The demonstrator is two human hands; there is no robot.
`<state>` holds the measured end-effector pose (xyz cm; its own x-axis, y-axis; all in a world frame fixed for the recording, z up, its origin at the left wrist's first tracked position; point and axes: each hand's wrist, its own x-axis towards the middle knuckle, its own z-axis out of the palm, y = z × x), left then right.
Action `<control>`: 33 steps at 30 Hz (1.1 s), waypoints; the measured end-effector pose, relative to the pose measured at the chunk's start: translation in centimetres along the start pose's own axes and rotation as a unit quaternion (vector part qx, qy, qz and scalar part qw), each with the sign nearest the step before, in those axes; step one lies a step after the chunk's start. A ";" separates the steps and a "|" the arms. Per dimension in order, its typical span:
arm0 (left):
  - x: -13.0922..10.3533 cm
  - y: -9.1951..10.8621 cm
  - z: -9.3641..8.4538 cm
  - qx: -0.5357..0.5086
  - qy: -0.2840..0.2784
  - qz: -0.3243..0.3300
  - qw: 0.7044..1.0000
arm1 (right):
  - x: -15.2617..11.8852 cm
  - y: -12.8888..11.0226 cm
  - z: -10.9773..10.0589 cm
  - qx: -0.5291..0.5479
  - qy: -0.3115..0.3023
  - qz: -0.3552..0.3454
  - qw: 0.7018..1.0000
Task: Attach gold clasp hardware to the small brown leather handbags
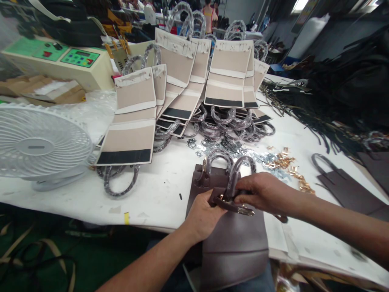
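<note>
Brown bag [234,243] lies under both hands: left hand [202,217] and right hand [263,192] each grip closed on its strap [232,204].

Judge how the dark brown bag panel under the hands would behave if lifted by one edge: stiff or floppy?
Probably floppy: the brown bag panel droops over the table edge. Likely light, being a thin sheet. The wrapped handles hold their arch, so they seem stiffer.
</note>
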<state>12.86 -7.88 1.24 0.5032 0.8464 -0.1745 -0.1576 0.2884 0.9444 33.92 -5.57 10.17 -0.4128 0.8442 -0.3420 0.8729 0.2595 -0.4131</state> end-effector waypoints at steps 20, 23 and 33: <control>0.0 0.3 0.2 -0.033 0.015 -0.033 0.999 | 1.1 1.0 -1.2 0.225 -0.146 0.065 0.961; 0.1 0.7 0.2 -0.047 0.023 -0.046 0.998 | 0.9 1.0 -1.7 0.245 -0.165 0.060 0.954; 0.2 0.9 0.0 -0.037 0.002 -0.043 0.998 | 0.0 1.7 0.0 0.257 -0.093 0.011 0.962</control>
<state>12.82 -7.40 2.08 0.5151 0.8182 -0.2556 -0.1752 0.3924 0.9030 35.39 -5.15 9.46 -0.4764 0.7360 -0.4810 0.6575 -0.0650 -0.7506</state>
